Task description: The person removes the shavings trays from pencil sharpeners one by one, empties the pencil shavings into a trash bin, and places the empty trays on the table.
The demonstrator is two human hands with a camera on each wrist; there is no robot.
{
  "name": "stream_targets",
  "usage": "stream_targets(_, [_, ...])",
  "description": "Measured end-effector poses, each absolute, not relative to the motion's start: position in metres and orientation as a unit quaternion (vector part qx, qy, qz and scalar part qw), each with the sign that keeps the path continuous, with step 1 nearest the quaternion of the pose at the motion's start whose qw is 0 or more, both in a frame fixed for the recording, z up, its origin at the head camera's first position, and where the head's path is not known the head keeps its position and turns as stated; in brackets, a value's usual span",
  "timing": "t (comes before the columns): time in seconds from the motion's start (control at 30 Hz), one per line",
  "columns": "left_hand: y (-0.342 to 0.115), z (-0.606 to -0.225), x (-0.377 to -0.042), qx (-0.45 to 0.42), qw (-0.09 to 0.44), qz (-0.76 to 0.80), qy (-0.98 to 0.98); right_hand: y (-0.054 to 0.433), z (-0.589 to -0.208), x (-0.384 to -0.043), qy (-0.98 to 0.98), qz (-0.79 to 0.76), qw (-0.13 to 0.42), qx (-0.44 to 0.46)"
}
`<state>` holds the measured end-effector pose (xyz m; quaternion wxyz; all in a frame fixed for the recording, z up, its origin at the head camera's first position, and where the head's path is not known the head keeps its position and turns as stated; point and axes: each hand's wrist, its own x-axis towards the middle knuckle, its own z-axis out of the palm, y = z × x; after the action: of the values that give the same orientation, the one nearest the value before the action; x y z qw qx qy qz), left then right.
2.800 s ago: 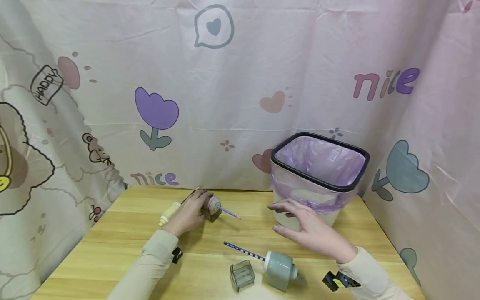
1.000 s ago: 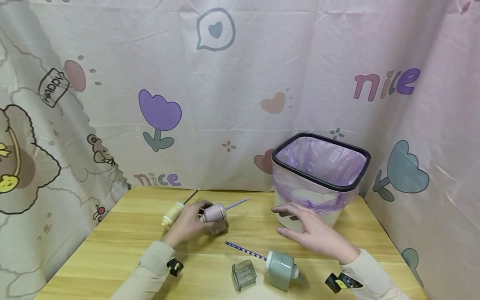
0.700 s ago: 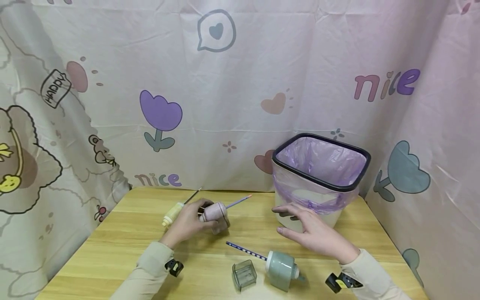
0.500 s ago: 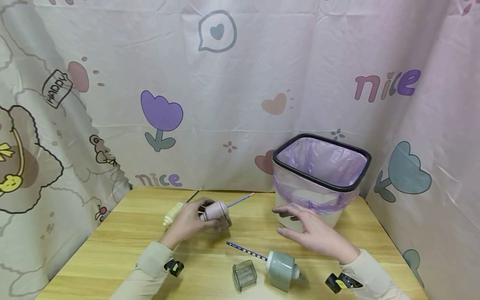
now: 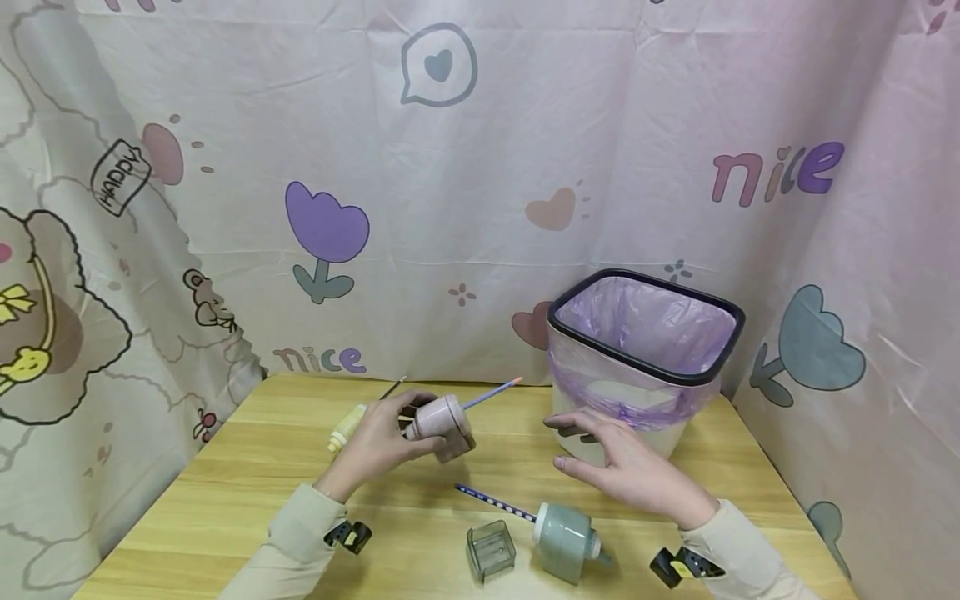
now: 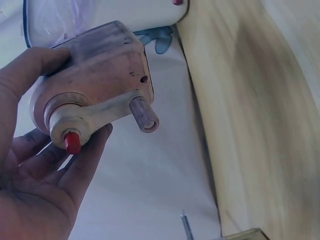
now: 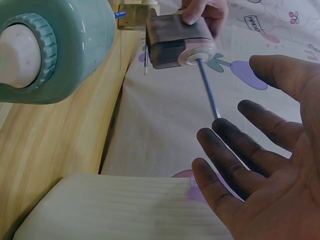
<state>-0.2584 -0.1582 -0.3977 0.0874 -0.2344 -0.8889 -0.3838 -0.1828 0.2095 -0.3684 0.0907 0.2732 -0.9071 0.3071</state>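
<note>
My left hand (image 5: 378, 446) grips a pink crank pencil sharpener (image 5: 435, 419), thumb on one side and fingers on the other. A blue-purple pencil (image 5: 491, 393) sticks out of its front, pointing up and right. In the left wrist view the sharpener's crank handle (image 6: 144, 115) faces the camera, and a red tip (image 6: 72, 143) pokes from the hub. My right hand (image 5: 622, 467) hovers with loosely bent fingers and holds nothing, in front of the bin. Below it, a teal sharpener (image 5: 562, 542) lies on its side with a navy dotted pencil (image 5: 491, 502) in it.
A clear grey shavings drawer (image 5: 491, 552) lies left of the teal sharpener. Behind my left hand lies a yellow sharpener (image 5: 347, 428) with a dark pencil (image 5: 392, 387). A bin with a black rim (image 5: 637, 361) and purple liner stands at the back right, against a printed curtain (image 5: 450, 208).
My left hand has picked up the pink sharpener from the back of the table, turned its pencil upward and moved it right. The right hand has stayed almost still.
</note>
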Motion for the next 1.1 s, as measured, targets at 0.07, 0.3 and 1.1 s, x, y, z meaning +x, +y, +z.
stream_targets(0.07, [-0.157,-0.395,-0.256,-0.240,0.091,-0.386,-0.886,0.210,-0.368,-0.183,-0.907,0.305,0.091,0.275])
stream_targets(0.3, [-0.152,-0.385,-0.248,-0.258,0.103,-0.401,-0.873,0.209,-0.369,-0.183,-0.908,0.300,0.092,0.276])
stream_targets(1.1, [-0.132,-0.356,-0.218,-0.338,0.121,-0.425,-0.831,0.202,-0.370,-0.183,-0.905,0.303,0.095,0.282])
